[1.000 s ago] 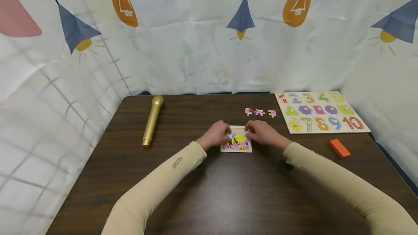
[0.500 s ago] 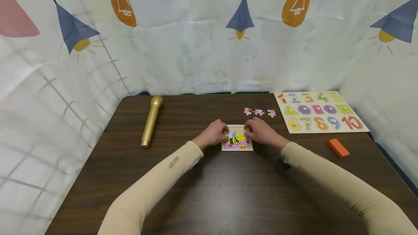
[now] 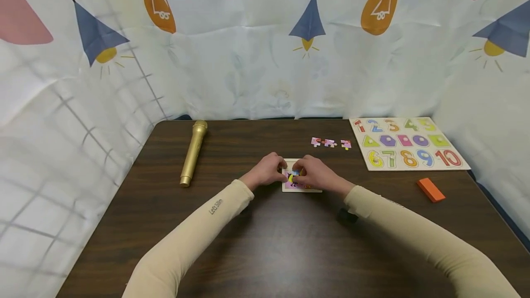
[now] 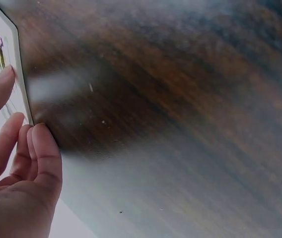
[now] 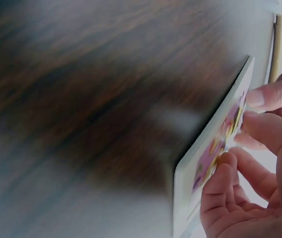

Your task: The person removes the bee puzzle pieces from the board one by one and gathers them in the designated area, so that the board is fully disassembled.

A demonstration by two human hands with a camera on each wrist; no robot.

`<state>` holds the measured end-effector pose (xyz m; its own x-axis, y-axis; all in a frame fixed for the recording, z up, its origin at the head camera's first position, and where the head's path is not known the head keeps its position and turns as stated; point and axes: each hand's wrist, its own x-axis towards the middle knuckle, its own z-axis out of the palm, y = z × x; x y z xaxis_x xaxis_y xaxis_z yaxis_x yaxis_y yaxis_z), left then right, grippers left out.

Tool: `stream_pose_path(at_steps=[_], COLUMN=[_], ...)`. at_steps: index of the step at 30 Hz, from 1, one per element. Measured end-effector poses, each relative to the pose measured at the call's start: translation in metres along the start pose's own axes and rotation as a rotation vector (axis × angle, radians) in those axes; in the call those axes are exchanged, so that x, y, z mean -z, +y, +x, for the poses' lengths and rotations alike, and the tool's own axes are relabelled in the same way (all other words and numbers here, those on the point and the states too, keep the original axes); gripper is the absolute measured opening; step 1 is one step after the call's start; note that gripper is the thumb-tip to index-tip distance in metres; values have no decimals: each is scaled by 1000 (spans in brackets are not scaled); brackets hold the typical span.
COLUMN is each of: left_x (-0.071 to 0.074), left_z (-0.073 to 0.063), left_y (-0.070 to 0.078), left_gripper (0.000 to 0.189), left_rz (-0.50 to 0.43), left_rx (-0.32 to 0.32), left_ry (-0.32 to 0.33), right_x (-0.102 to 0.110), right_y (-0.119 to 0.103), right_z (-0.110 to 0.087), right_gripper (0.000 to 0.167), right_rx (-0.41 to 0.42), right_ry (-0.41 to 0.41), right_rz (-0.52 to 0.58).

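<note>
A small square puzzle tray (image 3: pixel 302 191) lies on the dark wooden table, with a bee picture (image 3: pixel 297 185) on a pink ground inside its pale frame. My left hand (image 3: pixel 267 169) holds its left edge; in the left wrist view the fingertips (image 4: pixel 44 134) sit at the outer side of the rim. My right hand (image 3: pixel 318 174) is over the picture and covers much of the bee. Its thumb and bent fingers touch the pieces, spread apart, as the right wrist view shows. Three loose jigsaw pieces (image 3: pixel 329 143) lie in a row beyond the tray.
At the left is a gold microphone (image 3: pixel 193 153). A number-and-shape peg board (image 3: pixel 443 170) lies at the back right, with an orange block (image 3: pixel 431 190) in front of it. A printed curtain (image 3: pixel 248 72) hangs behind the table.
My right hand has moved left from the tray's right edge onto the bee picture. The left hand stays at the left edge, slightly shifted. The loose pieces have not moved.
</note>
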<state>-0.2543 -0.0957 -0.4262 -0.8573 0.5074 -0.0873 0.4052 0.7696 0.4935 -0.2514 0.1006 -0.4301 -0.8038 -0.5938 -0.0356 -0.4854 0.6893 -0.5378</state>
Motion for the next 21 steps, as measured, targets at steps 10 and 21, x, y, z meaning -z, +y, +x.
stream_pose_path(at_steps=[10,21], left_x=[-1,0], left_z=[-1,1], left_y=[-1,3], left_gripper=[36,34], left_rz=[-8,25], left_rx=[4,0], left_ry=[-6,-17], right_x=[-3,-4], right_y=[-12,-5], right_z=[8,4], right_gripper=[35,35], right_rx=[-72,-58], right_ry=[-65,-21], right_rz=[-45,55])
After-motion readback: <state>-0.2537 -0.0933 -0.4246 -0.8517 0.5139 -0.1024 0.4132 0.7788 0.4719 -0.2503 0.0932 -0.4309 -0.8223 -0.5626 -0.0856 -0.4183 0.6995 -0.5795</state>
